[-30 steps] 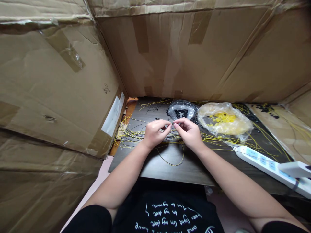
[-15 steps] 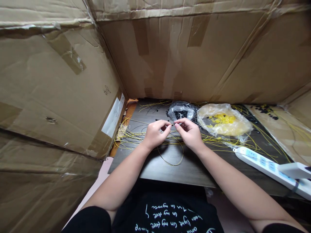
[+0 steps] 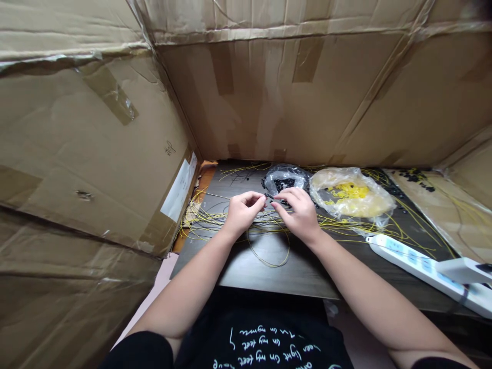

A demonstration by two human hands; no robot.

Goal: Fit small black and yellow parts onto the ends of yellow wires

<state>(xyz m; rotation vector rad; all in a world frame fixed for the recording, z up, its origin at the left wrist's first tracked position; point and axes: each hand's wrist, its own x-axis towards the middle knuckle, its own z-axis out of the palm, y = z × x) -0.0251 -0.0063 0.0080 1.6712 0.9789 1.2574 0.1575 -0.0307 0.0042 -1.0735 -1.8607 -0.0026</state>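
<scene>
My left hand (image 3: pixel 243 211) is closed in a pinch over the table, with a small black plastic piece (image 3: pixel 269 196) at its fingertips. My right hand (image 3: pixel 302 212) is just to the right, thumb and forefinger apart. Its forefinger tip is close to the end of the black piece; whether it touches cannot be made out. Thin yellow cords (image 3: pixel 215 218) run across the table under both hands. One cord loop (image 3: pixel 271 265) bulges toward me below the hands. Behind the hands lies a clear plastic bag (image 3: pixel 272 177) of small black pieces.
A clear bag (image 3: pixel 380 202) of small yellow pieces sits at the back right. A white power strip (image 3: pixel 407 256) with a plug lies on the right. Tall cardboard walls (image 3: pixel 253 113) enclose the table (image 3: pixel 246 274) at the back and left. Loose black pieces (image 3: pixel 421 177) lie at far right.
My right thumb and forefinger have come apart from their pinch. My left hand has stayed pinched, and the black piece now shows more between the hands. The view has shifted slightly.
</scene>
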